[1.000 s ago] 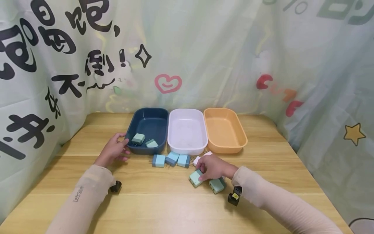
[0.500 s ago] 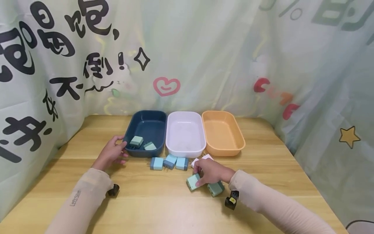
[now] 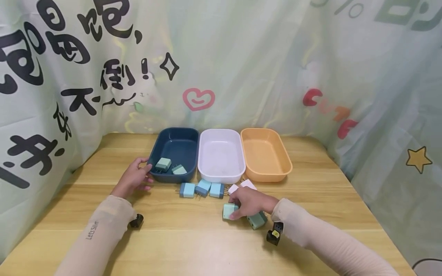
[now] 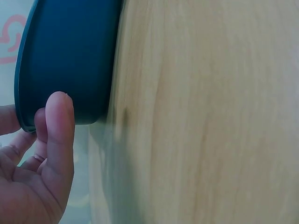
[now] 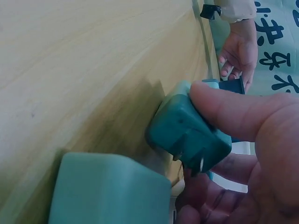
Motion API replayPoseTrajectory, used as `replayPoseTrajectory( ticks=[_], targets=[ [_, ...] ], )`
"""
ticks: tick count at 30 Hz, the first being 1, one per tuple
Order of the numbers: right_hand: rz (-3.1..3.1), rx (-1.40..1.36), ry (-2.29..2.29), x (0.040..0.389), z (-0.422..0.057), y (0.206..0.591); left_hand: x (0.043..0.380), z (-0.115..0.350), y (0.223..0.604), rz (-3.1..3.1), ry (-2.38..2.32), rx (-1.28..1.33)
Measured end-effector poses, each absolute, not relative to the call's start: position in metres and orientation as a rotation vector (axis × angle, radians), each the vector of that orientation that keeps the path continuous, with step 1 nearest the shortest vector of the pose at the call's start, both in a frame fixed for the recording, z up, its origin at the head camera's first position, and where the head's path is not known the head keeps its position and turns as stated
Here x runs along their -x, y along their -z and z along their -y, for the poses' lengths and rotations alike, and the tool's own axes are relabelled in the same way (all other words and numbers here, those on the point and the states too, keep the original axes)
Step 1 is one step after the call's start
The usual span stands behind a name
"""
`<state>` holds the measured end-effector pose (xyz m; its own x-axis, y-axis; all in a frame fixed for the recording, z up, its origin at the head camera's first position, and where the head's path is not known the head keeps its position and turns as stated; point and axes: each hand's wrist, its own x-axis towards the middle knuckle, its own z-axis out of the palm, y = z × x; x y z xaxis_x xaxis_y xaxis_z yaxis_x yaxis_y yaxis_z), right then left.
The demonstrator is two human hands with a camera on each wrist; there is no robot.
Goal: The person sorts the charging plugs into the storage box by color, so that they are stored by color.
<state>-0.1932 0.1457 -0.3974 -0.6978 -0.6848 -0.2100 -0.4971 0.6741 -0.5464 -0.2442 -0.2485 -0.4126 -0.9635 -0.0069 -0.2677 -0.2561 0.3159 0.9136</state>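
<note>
My left hand (image 3: 134,178) pinches the near left wall of a dark blue tray (image 3: 179,178), with fingers (image 4: 60,116) against its outer side. Two green charger plugs (image 3: 163,164) lie in that tray. My right hand (image 3: 252,201) holds a green charger plug (image 3: 228,211) between thumb and fingers; its metal prongs show in the right wrist view. Beside that hand, another green charger plug (image 3: 257,220) lies on the table, partly hidden in the head view. White charger plugs (image 3: 248,184) lie just beyond the right hand, partly covered by it.
A white tray (image 3: 222,178) and an orange tray (image 3: 267,177) stand to the right of the dark blue one, side by side. Several light blue charger plugs (image 3: 187,190) lie in front of them on the wooden table (image 3: 193,245). A printed curtain (image 3: 241,76) hangs behind.
The green charger plug in my right hand has turned, its face now squarer to the head view. My left hand has stayed at the dark blue tray.
</note>
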Motion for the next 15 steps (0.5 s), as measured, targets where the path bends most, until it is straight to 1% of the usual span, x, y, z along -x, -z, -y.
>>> replayPoseTrajectory(
  ticks=[6, 15],
  targets=[
    [-2.46, 0.899, 0.693, 0.1948, -0.1457, 0.3942, 0.2431, 0.2472, 0.4115, -2.363, -1.701, 0.253],
    [-2.402, 0.742, 0.844, 0.1998, -0.1463, 0.3912, 0.2435, 0.2468, 0.4109, -2.361, -1.705, 0.253]
  ],
)
